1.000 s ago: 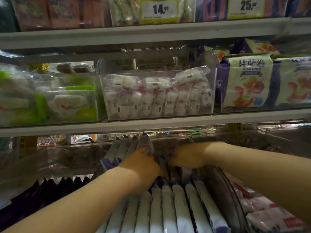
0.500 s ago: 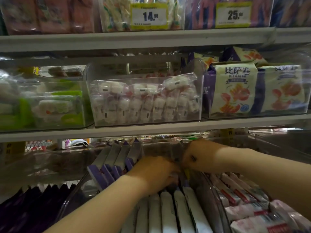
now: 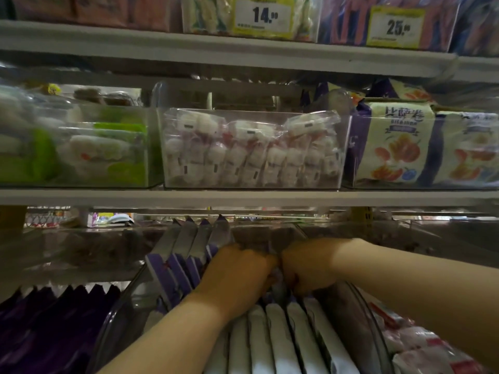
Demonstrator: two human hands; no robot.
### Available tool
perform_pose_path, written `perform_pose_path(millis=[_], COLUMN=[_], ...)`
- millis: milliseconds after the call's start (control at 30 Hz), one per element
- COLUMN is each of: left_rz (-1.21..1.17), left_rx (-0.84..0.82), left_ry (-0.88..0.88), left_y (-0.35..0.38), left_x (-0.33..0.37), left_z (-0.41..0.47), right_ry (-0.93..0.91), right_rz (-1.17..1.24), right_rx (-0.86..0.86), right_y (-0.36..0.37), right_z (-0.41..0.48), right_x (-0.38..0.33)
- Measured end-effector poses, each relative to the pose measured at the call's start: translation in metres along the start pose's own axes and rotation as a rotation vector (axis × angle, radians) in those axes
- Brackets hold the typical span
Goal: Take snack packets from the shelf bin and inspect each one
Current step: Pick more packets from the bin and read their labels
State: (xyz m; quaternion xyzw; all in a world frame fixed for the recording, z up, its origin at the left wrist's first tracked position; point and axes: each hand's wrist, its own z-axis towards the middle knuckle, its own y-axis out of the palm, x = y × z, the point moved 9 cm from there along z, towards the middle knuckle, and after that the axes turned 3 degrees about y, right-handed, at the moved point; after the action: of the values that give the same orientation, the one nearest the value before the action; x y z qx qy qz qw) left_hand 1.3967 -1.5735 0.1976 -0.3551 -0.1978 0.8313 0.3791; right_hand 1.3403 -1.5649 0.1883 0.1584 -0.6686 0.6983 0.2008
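White packets (image 3: 272,341) stand in a row in a clear bin (image 3: 351,325), lowest shelf, centre. Dark purple packs (image 3: 54,319) lie left of it, pink packs (image 3: 421,344) right. Left hand (image 3: 237,276) and right hand (image 3: 307,268) are knuckles up, touching, with fingers dug down between the packets and hidden; cannot tell if either pinches one. Just behind the left hand, purple-edged packets (image 3: 189,247) lean back. On the shelf above is a bin of white sweets (image 3: 251,149). Top: price tags 14 (image 3: 263,16) and 25 (image 3: 397,28).
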Motion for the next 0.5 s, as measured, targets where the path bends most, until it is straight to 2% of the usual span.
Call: perform_pose_path(millis=[167, 500], left_rz=[0.018, -0.023], left_rx=[-0.020, 0.050], left_ry=[0.008, -0.019], left_y=[0.0004, -0.0066], left_x=[0.0002, -0.0026], left_z=[-0.0019, -0.0041], right_ry=[0.043, 0.048], right_rz=[-0.017, -0.043], right_rx=[0.022, 0.197], right_y=[-0.0011, -0.0086], right_z=[0.0017, -0.0041], right_x=[0.0022, 0.0084])
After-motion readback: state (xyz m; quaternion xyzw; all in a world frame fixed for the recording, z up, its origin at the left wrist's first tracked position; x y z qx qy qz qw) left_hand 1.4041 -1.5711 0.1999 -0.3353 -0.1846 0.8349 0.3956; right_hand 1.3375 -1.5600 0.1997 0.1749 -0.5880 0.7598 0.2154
